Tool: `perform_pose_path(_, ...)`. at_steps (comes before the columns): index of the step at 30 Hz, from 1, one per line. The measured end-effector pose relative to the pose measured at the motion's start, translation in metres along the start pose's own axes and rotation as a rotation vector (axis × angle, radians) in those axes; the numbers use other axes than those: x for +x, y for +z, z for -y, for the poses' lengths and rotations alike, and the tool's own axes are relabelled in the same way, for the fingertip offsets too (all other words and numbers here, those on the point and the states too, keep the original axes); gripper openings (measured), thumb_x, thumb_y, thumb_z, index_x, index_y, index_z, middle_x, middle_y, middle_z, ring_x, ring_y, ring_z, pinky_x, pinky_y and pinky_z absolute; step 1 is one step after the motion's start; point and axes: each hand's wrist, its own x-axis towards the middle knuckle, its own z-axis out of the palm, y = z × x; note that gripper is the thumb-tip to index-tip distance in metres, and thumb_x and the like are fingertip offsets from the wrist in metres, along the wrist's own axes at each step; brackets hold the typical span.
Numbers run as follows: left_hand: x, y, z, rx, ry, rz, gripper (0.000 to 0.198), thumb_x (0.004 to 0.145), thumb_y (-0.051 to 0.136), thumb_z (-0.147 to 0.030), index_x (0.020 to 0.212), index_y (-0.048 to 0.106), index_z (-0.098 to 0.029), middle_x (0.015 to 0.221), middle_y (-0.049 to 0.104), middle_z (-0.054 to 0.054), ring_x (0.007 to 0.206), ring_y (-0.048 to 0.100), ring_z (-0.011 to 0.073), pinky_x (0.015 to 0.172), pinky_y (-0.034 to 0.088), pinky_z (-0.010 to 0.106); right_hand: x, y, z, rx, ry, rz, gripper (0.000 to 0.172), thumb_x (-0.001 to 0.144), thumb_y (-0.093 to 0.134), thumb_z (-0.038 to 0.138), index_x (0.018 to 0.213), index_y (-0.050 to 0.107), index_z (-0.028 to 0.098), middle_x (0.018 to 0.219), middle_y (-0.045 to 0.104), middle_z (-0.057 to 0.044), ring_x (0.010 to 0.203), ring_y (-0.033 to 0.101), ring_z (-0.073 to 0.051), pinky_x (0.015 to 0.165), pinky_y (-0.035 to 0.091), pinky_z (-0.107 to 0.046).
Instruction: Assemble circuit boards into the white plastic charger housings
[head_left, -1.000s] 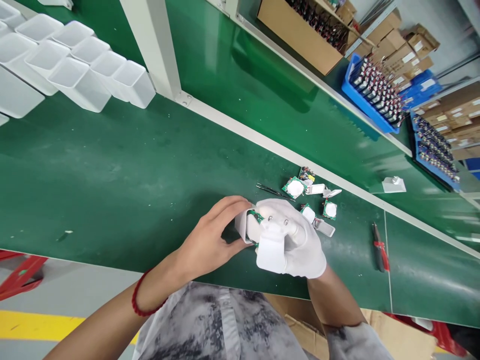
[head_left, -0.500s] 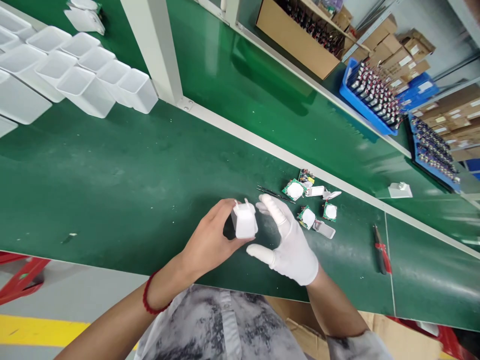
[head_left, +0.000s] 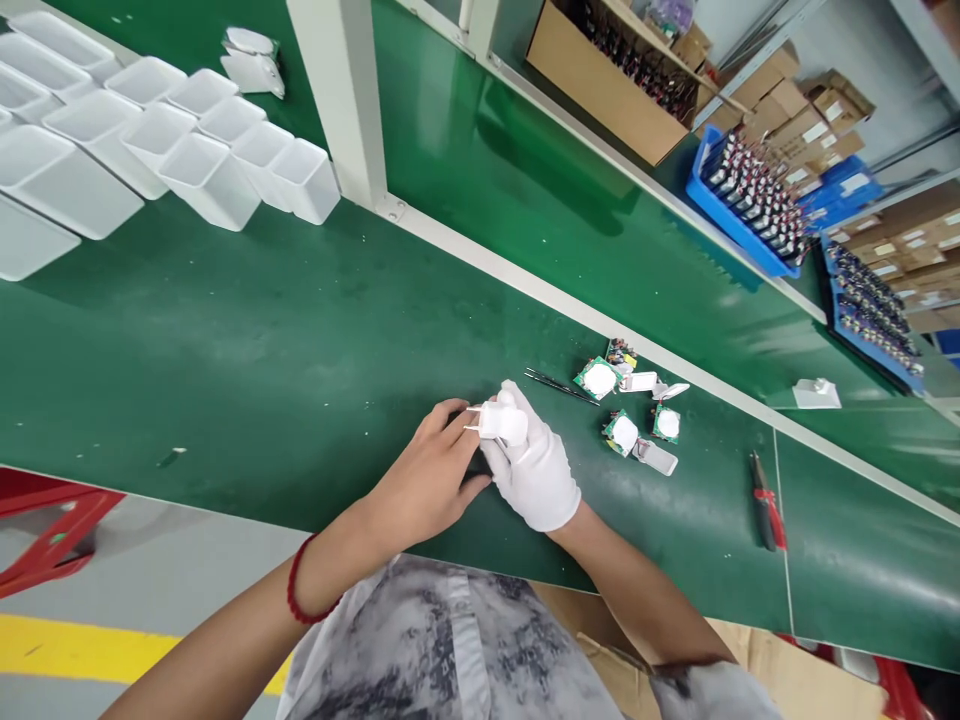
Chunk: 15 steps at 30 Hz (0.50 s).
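Observation:
A white plug housing [head_left: 502, 424] with two thin prongs is between my hands, low over the green bench. My right hand [head_left: 536, 475], in a white glove, is closed around it from the right. The prongs point left, across the fingers of my left hand [head_left: 420, 475]. That hand is bare, with its fingers curled against the housing; their tips are partly hidden behind it, and the thumb sits lower. Black tweezers [head_left: 561, 386] lie just beyond the glove. Round white pieces on green circuit boards [head_left: 600, 379] are to the right.
Tall white open boxes [head_left: 214, 180] stand in rows at the back left beside a white post [head_left: 337, 100]. Red-handled pliers [head_left: 766, 505] lie on the right. Behind a white rail [head_left: 480, 250] are a blue tray [head_left: 742, 200] of parts and a cardboard box [head_left: 607, 85].
My right hand has moved left and closed on the housing. The housing has turned, so its prongs now point left instead of away from me. The view has shifted slightly.

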Motion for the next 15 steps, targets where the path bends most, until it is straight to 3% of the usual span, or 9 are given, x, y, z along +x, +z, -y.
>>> perform_pose_path(5,-0.003,0.003,0.003,0.031,0.0,-0.035,0.047,0.085,0.065,-0.02,0.13,0.053,-0.017,0.142,0.055,0.014,0.135,0.041,0.0382,0.108,0.041,0.06,0.0,-0.009,-0.006,-0.039,-0.073,0.081,0.064,0.095,0.05,0.029,0.153,0.026,0.016,0.148,0.042,-0.026,0.111,0.065,-0.033,0.083,0.059,-0.047)
perform_pose_path(9,-0.007,0.004,0.004,-0.114,-0.032,-0.107,0.061,0.086,0.066,-0.027,0.142,0.042,-0.02,0.143,0.054,0.014,0.14,0.038,0.0363,0.109,0.041,0.058,-0.007,-0.009,-0.007,0.064,-0.071,0.026,0.061,0.094,0.052,0.026,0.15,0.029,0.017,0.146,0.045,-0.026,0.113,0.065,-0.031,0.085,0.059,-0.044)
perform_pose_path(12,-0.009,0.0,-0.001,-0.317,-0.143,-0.123,0.075,0.087,0.064,-0.029,0.151,0.025,-0.024,0.145,0.052,0.015,0.133,0.049,0.0315,0.103,0.049,0.049,-0.013,-0.004,-0.005,0.072,-0.061,-0.002,0.06,0.094,0.051,0.028,0.149,0.03,0.021,0.142,0.051,-0.022,0.115,0.064,-0.03,0.087,0.058,-0.045)
perform_pose_path(15,-0.006,-0.001,-0.007,-0.495,-0.244,-0.161,0.08,0.088,0.063,-0.033,0.153,0.017,-0.026,0.141,0.055,0.014,0.117,0.062,0.0258,0.094,0.054,0.04,-0.015,-0.011,-0.007,0.106,-0.099,0.019,0.073,0.091,0.051,0.029,0.154,0.017,0.018,0.143,0.049,-0.022,0.119,0.06,-0.032,0.087,0.057,-0.048)
